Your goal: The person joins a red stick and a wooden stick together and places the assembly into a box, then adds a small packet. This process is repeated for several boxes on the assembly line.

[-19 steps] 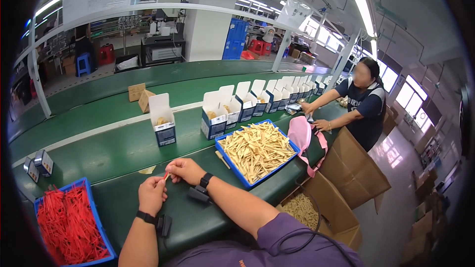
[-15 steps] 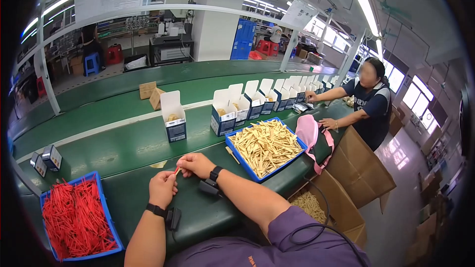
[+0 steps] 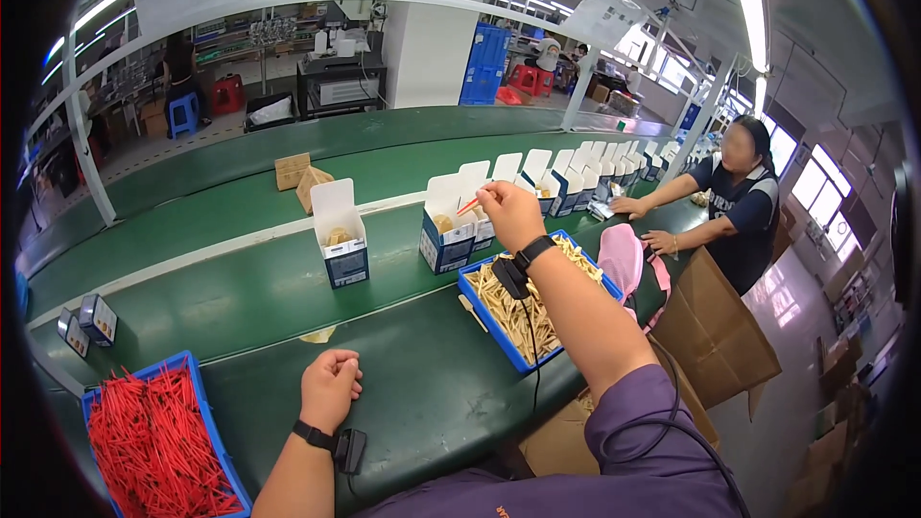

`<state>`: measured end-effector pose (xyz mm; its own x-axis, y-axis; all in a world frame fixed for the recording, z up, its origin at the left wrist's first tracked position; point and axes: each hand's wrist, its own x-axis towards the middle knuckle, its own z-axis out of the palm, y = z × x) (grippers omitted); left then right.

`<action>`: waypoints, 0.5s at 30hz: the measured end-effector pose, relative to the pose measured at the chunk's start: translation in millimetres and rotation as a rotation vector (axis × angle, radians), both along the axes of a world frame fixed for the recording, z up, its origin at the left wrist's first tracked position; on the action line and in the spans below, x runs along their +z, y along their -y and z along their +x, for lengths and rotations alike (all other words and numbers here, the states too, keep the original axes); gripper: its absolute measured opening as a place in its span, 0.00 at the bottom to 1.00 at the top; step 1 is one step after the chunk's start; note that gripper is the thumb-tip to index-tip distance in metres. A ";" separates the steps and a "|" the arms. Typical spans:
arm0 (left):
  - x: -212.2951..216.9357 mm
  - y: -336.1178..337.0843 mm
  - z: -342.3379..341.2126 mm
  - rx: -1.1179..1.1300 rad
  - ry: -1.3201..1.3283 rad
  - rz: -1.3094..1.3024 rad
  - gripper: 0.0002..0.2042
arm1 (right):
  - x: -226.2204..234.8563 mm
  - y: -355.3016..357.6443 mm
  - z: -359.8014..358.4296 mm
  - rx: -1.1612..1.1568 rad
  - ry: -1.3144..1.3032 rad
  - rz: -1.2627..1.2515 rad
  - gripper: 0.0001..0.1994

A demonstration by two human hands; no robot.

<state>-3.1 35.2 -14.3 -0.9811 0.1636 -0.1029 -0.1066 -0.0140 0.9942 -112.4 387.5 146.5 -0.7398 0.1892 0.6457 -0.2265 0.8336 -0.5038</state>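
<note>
My right hand point(image 3: 510, 211) is raised over the far edge of a blue tray point(image 3: 472, 312) of pale wooden pieces point(image 3: 513, 317). Its fingers pinch a thin red stick point(image 3: 467, 205), which points left over the open tops of the white-and-blue boxes point(image 3: 444, 247). Low above the green bench, my left hand point(image 3: 332, 386) hangs with its fingers curled in, and nothing shows in them. To its left, a second blue tray point(image 3: 204, 412) is heaped with thin red sticks point(image 3: 158, 446). One open box point(image 3: 342, 240) stands apart from the row, holding something tan.
Two small dark boxes point(image 3: 99, 319) stand at the left. Brown cardboard pieces point(image 3: 305, 177) lie on the green belt point(image 3: 225, 216). A pink bag point(image 3: 621, 259) lies right of the wooden pieces, near a co-worker's hands point(image 3: 662, 242). A large open carton point(image 3: 715, 326) stands at the bench's right edge.
My hands have parted. The right one has moved up and right to the boxes with the red stick; the left has come slightly nearer and its fingers have curled in.
</note>
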 end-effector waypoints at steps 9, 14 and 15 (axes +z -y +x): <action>3.6 -7.8 0.5 0.002 0.023 -0.022 0.07 | -44.2 6.1 -40.0 0.204 0.096 0.291 0.11; 7.0 -13.3 0.8 0.015 0.033 -0.045 0.07 | -52.7 1.0 -25.3 0.206 0.103 0.278 0.10; 7.5 -13.3 0.2 0.015 0.035 -0.050 0.07 | -55.8 0.5 -21.7 0.198 0.103 0.265 0.10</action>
<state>-2.9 48.5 -6.8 -0.9790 0.1431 -0.1450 -0.1415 0.0340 0.9893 -134.1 387.0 90.7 -0.8093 -0.1288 0.5730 -0.3559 0.8837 -0.3040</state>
